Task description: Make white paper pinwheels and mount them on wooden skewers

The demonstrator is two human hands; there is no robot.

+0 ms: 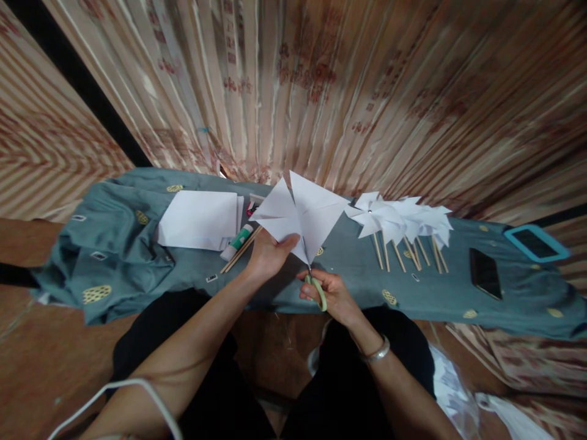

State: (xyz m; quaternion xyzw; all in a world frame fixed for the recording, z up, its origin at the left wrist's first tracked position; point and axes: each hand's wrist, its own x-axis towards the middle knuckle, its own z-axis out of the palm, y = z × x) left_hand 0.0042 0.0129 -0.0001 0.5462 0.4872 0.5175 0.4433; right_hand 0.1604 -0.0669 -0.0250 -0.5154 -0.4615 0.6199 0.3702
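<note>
Left hand (268,256), thumb uppermost, pinched on white paper (316,211); right hand (334,294), just beside, curled around green-handled scissors (320,293)

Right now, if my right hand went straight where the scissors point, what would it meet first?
Likely the white paper in your left hand; the scissors seem to touch its lower corner, though depth is unclear.

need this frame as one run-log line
left hand: holds slit white paper sheet | right hand: holds pale-green-handled scissors at sheet's lower corner | on table: white paper pinwheels on wooden sticks
</note>
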